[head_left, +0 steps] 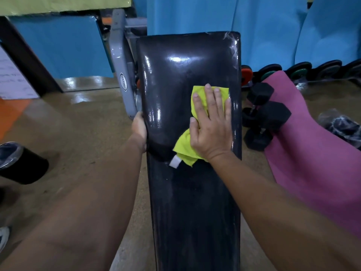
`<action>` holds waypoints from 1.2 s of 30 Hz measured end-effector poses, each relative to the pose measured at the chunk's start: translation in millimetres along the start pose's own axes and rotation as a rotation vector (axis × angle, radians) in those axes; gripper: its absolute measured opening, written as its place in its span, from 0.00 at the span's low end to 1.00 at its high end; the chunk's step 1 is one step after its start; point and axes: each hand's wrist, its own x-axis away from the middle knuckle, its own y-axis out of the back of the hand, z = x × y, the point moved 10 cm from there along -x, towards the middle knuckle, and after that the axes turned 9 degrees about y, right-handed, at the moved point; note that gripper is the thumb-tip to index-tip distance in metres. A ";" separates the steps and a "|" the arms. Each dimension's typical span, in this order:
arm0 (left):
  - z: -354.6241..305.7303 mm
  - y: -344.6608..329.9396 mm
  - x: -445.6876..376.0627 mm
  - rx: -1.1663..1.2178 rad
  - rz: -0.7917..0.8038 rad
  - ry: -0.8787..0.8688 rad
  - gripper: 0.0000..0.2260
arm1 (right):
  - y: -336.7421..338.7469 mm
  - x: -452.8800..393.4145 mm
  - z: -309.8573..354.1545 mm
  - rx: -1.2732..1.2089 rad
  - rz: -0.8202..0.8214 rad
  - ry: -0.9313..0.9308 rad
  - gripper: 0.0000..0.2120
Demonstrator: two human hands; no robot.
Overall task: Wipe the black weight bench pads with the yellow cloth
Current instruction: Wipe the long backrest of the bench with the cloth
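We see the glossy upper bench pad [187,75] in the centre of the frame, with the duller lower pad [195,212] running to the bottom edge. Our right hand [211,126] lies flat, fingers spread, pressing the yellow cloth [185,149] onto the upper pad's lower right part; a white tag [175,161] hangs at the seam. Our left hand [139,130] curls around the pad's left edge. A grey frame [122,75] stands at upper left, black dumbbells [263,116] and a pink mat [304,149] lie at right on the brown floor [78,133], and blue curtains [273,26] hang behind.
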 end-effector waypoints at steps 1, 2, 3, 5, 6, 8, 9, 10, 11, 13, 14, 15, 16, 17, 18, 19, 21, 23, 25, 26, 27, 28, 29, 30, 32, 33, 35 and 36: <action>0.9 -1.0 0.4 -0.004 0.002 0.009 0.18 | -2.3 0.0 9.5 -0.009 0.008 0.013 0.29; 0.8 -1.1 0.6 -0.020 0.001 0.010 0.18 | -5.0 2.0 19.7 -0.023 0.024 0.061 0.29; 0.0 -0.9 1.0 -0.031 -0.002 0.004 0.18 | -7.2 6.3 28.4 -0.035 0.048 0.127 0.28; -2.6 1.1 1.3 -0.023 -0.012 -0.011 0.17 | -6.1 16.2 30.1 -0.032 0.079 0.237 0.28; -2.9 1.9 0.7 -0.017 -0.014 -0.010 0.17 | -3.3 19.8 21.8 -0.025 0.074 0.251 0.28; -1.5 1.0 0.2 -0.009 -0.011 0.001 0.18 | 4.2 24.3 -5.6 -0.011 0.042 0.184 0.28; -0.4 0.4 0.6 -0.005 -0.006 0.009 0.18 | 7.3 25.2 -20.1 -0.010 0.026 0.127 0.28; 0.1 0.2 1.6 -0.003 -0.009 0.012 0.18 | 9.5 24.9 -32.6 -0.017 0.011 0.074 0.28; -0.1 0.2 1.5 0.001 -0.009 0.010 0.18 | 11.0 23.3 -42.6 -0.034 -0.001 0.026 0.29; -0.5 1.6 0.1 0.000 -0.021 0.005 0.18 | 12.2 17.7 -56.2 -0.090 -0.023 -0.062 0.29; -0.3 1.5 0.2 -0.002 -0.024 0.003 0.18 | 12.5 15.5 -59.6 -0.106 -0.030 -0.102 0.29; -0.5 0.8 0.3 0.000 -0.022 -0.003 0.18 | 12.5 15.1 -60.7 -0.108 -0.031 -0.126 0.29; -1.3 -0.3 0.3 0.006 -0.015 -0.008 0.18 | 12.3 16.6 -59.3 -0.104 -0.023 -0.123 0.29; -2.2 -0.6 -0.7 0.011 -0.009 -0.012 0.18 | 11.5 20.6 -55.4 -0.101 -0.006 -0.089 0.29; -3.0 -0.2 -1.7 0.011 -0.009 -0.016 0.18 | 9.7 27.3 -51.0 -0.102 0.019 -0.037 0.29; -3.3 0.4 -2.4 0.005 -0.009 -0.016 0.18 | 7.7 36.4 -48.9 -0.113 0.047 0.013 0.29; -3.5 1.4 -0.1 -0.004 -0.018 -0.022 0.17 | 6.9 53.6 -58.3 -0.156 0.072 0.050 0.29; -2.6 3.8 -0.9 -0.007 -0.030 -0.029 0.17 | 8.1 60.4 -75.1 -0.240 0.054 -0.002 0.29; -3.2 2.1 0.6 -0.012 -0.020 -0.028 0.17 | 5.8 55.4 -80.8 -0.317 0.039 -0.074 0.30; -3.4 0.5 0.5 -0.012 -0.011 -0.028 0.17 | 5.3 49.4 -80.5 -0.324 0.021 -0.101 0.30; -3.2 0.1 -1.0 -0.013 -0.006 -0.029 0.17 | 5.3 42.5 -78.8 -0.313 0.000 -0.122 0.29; -3.3 0.9 -2.7 -0.009 -0.011 -0.033 0.17 | 6.7 36.1 -76.3 -0.290 -0.022 -0.137 0.29; -3.2 1.7 -3.3 -0.007 -0.019 -0.034 0.16 | 9.0 32.3 -71.9 -0.260 -0.038 -0.136 0.29; -3.7 1.2 -2.3 -0.006 -0.022 -0.037 0.16 | 10.7 32.0 -64.9 -0.221 -0.040 -0.109 0.29; -5.2 1.4 -2.1 -0.015 -0.022 -0.039 0.16 | 8.4 43.2 -47.1 -0.152 0.004 0.010 0.29; -5.7 2.0 -1.1 -0.020 -0.031 -0.039 0.15 | 6.9 52.5 -41.3 -0.138 0.030 0.070 0.28; -5.7 5.3 1.0 -0.030 -0.050 -0.034 0.15 | 7.1 65.9 -45.2 -0.151 0.043 0.119 0.27; -5.1 5.9 2.0 -0.031 -0.047 -0.030 0.15 | 8.5 66.2 -52.8 -0.180 0.028 0.096 0.27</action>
